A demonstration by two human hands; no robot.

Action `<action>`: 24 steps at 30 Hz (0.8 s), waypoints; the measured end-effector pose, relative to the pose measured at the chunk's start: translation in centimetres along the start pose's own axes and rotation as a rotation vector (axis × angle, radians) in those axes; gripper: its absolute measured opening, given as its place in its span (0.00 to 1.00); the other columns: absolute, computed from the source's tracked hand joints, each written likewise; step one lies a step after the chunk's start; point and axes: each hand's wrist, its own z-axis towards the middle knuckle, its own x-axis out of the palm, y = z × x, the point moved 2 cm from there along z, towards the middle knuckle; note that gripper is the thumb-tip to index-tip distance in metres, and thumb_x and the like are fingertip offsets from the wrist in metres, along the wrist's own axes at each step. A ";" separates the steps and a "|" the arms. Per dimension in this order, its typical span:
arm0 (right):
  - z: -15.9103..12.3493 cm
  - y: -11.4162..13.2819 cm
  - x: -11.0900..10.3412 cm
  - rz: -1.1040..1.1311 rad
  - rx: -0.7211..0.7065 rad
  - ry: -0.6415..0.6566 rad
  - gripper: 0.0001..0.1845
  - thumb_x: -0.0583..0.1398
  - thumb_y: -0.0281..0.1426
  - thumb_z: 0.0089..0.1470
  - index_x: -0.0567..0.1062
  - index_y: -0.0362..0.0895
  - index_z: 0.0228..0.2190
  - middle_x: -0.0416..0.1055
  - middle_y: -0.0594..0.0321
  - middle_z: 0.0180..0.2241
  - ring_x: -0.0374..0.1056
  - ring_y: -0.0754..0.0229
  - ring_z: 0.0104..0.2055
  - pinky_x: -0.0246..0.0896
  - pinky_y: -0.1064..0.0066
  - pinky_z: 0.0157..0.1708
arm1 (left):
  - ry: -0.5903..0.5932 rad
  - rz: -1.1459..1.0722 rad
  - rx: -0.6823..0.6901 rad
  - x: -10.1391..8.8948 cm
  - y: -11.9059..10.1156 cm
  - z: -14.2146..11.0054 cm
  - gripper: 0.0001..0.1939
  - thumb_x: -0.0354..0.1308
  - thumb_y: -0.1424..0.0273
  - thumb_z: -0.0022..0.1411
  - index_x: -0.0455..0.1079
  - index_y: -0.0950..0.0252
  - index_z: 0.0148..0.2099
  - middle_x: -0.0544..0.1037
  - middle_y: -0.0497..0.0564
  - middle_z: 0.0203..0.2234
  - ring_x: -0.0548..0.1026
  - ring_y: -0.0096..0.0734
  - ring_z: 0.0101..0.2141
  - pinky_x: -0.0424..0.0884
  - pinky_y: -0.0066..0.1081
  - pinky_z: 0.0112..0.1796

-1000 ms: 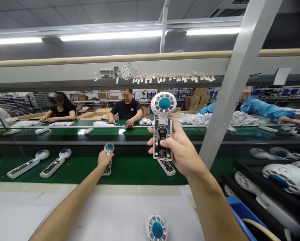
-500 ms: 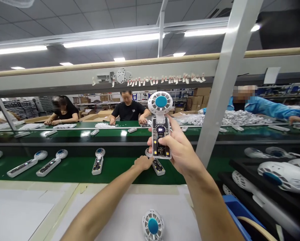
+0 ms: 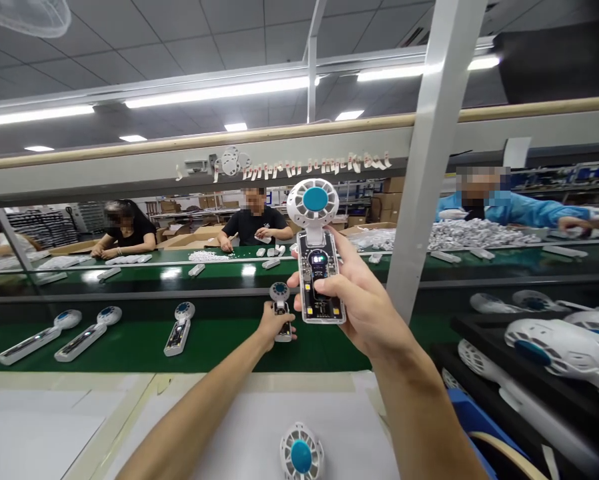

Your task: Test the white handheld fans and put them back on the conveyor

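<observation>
Nearest to me, a white fan head (image 3: 301, 457) lies on the pale work mat (image 3: 239, 433). My right hand (image 3: 364, 300) is closed around a clear-bodied handheld fan (image 3: 318, 267) and holds it up above the green conveyor belt (image 3: 219, 347). My left hand (image 3: 274, 327) is closed around a second handheld fan (image 3: 281, 313) on that belt. Other fans (image 3: 179, 327) lie to its left, and farther away a co-worker (image 3: 254, 227) sits behind another belt.

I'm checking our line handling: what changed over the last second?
The left hand let go of one white fan with a blue hub on the green belt, moved right and took hold of the next one. The right hand still holds the clear-bodied fan.
</observation>
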 end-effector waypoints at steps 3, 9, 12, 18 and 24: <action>0.1 0.0 0.1 -0.001 -0.045 -0.015 0.48 0.62 0.28 0.49 0.49 0.52 0.67 0.75 0.64 0.35 0.74 0.59 0.28 0.73 0.67 0.27 | -0.056 -0.055 0.033 -1.8 -2.0 -1.8 0.25 0.64 0.67 0.64 0.60 0.63 0.59 0.74 0.51 0.38 0.76 0.29 0.29 0.78 0.32 0.30; 0.3 -0.4 0.6 -0.009 -0.061 -0.047 0.46 0.62 0.30 0.49 0.50 0.53 0.65 0.75 0.65 0.34 0.73 0.58 0.27 0.71 0.67 0.25 | -0.017 -0.204 0.183 -3.5 -8.5 -8.4 0.30 0.60 0.77 0.54 0.60 0.61 0.59 0.76 0.54 0.44 0.78 0.33 0.33 0.80 0.36 0.33; 0.4 -1.1 0.9 -0.005 -0.093 -0.069 0.45 0.62 0.30 0.49 0.51 0.56 0.65 0.76 0.63 0.39 0.74 0.57 0.28 0.72 0.65 0.26 | 0.014 -0.216 0.276 -3.8 -11.4 -12.0 0.30 0.61 0.78 0.52 0.60 0.61 0.58 0.76 0.56 0.47 0.79 0.33 0.32 0.80 0.34 0.29; 0.8 -2.0 1.7 -0.013 -0.141 -0.094 0.43 0.62 0.26 0.49 0.55 0.57 0.63 0.74 0.60 0.50 0.76 0.58 0.31 0.75 0.65 0.27 | 0.126 -0.151 0.443 -4.7 -14.4 -16.2 0.32 0.63 0.78 0.54 0.58 0.56 0.59 0.76 0.56 0.52 0.81 0.37 0.33 0.82 0.37 0.29; 0.5 -2.5 2.1 -0.023 -0.162 -0.032 0.42 0.62 0.26 0.52 0.53 0.53 0.64 0.76 0.58 0.47 0.76 0.58 0.31 0.77 0.65 0.28 | 0.142 -0.083 0.506 -5.1 -15.2 -17.6 0.35 0.64 0.77 0.57 0.53 0.54 0.61 0.77 0.56 0.49 0.81 0.37 0.31 0.81 0.35 0.28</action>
